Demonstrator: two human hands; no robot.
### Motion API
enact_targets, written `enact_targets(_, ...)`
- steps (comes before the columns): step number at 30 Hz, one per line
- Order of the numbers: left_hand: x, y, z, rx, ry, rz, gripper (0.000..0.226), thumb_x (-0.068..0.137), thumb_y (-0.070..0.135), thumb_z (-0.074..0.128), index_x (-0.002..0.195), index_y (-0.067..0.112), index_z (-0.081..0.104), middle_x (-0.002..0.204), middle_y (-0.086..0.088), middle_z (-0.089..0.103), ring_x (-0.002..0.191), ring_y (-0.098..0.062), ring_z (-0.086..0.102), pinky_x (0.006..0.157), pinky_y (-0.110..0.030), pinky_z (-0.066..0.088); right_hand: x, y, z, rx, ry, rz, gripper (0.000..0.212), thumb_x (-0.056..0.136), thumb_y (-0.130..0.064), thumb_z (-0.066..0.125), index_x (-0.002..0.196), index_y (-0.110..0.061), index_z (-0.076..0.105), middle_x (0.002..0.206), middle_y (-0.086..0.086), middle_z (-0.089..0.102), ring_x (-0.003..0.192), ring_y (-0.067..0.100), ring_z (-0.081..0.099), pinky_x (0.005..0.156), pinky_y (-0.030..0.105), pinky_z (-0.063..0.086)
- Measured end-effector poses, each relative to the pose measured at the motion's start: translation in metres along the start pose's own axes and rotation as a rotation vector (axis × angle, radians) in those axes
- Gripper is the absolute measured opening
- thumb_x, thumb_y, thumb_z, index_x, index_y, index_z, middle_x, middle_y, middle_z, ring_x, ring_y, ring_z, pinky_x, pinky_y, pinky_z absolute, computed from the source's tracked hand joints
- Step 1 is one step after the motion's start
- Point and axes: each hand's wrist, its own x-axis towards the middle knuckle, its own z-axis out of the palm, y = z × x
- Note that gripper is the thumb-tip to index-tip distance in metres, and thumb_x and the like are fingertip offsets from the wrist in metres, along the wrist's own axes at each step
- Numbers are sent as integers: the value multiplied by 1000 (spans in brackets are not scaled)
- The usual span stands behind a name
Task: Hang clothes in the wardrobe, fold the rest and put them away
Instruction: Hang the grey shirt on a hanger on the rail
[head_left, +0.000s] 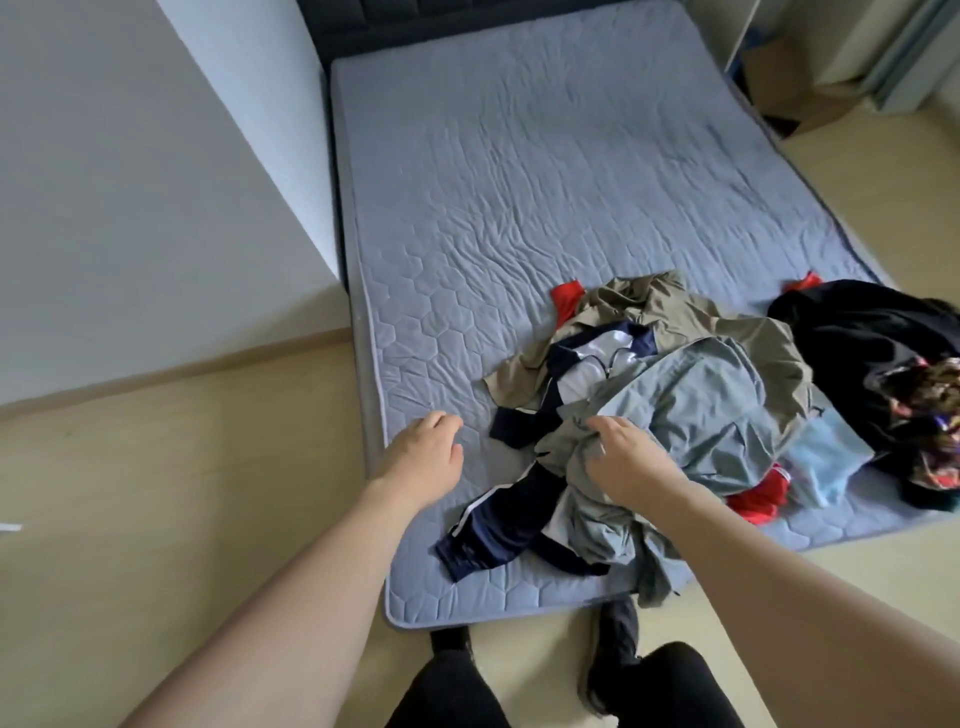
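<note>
A heap of clothes lies on the near right part of the bed (519, 171). On top is a grey-blue shirt (696, 410), and my right hand (623, 457) pinches its fabric near the left edge. Under it lie a navy and white track jacket (509, 519), an olive garment (670, 312) and red pieces (763, 493). A black garment (852, 332) and a patterned one (930, 395) sit at the far right. My left hand (426, 452) hovers over the bare mattress to the left of the heap, fingers loosely curled, holding nothing.
A white wall (156, 182) runs along the bed's left side. Pale floor (182, 467) lies to the left and in front. A cardboard box (789, 88) stands on the floor at the back right. My legs in black (670, 691) are at the bed's foot.
</note>
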Motion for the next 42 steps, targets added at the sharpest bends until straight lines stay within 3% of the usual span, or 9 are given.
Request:
enact_targets(12,129,206,128,-458,-212,-507,39,93,27,49,131,18,46,132,-2,51,112,-20,52,96,-33,43,101,284,-80,88,-67,248,59,86,-14,51,142,-9,33,145,13,36,129,31,41,101,34,38)
enact_targets(17,203,248,186,-607,-213,-629,56,91,30,52,142,23,31,114,8,50,87,-10,55,73,-26,43,183,363,-84,131,-70,284,66,84,-13,51,145,-12,25,146,13,31,130,34,36,102,37,35)
enact_targets(21,262,255,240,-697,-130,-781,81,87,31,60,151,19,12,148,-6,36,127,-27,44,88,-30,38,247,406,-62,-36,-57,185,75,86,-17,52,149,-15,12,154,7,11,138,35,21,110,43,28)
enact_targets(25,290,254,287,-547,-200,-731,42,80,30,61,118,14,55,123,-7,52,109,-29,54,85,-37,49,287,422,-36,-281,-32,-5,86,84,-18,49,151,-26,-4,158,0,-13,146,23,-9,120,41,4)
enact_targets(29,292,250,302,-426,-125,-534,1,84,17,45,84,17,44,95,2,38,93,-27,41,75,-34,36,321,410,-19,-444,-51,-177,89,87,-18,49,149,-30,-15,157,-2,-19,145,23,-17,119,43,-6)
enact_targets(32,277,255,291,-654,-167,-379,20,82,15,45,72,17,28,66,5,31,59,-14,31,57,-29,28,339,396,-10,-561,-34,-345,80,84,-22,53,151,-28,9,157,-2,9,146,22,-1,116,46,-8)
enact_targets(35,257,257,281,-695,-269,-320,9,85,19,44,80,12,41,61,5,37,48,-9,34,50,-24,29,340,383,-3,-660,-103,-462,31,80,-27,53,110,-26,60,122,-3,55,128,18,40,112,39,5)
enact_targets(39,236,245,280,-572,-404,-367,16,86,21,42,74,16,33,65,3,38,57,-12,34,58,-29,29,325,366,-5,-610,-454,-370,10,82,-25,51,72,-22,53,94,-1,63,102,23,60,87,30,45)
enact_targets(42,230,226,283,-368,-396,-445,22,90,24,40,72,17,28,66,1,36,58,-15,34,58,-31,28,316,360,-6,-526,-526,-327,22,83,-28,51,65,-27,38,80,-7,51,85,20,54,72,29,44)
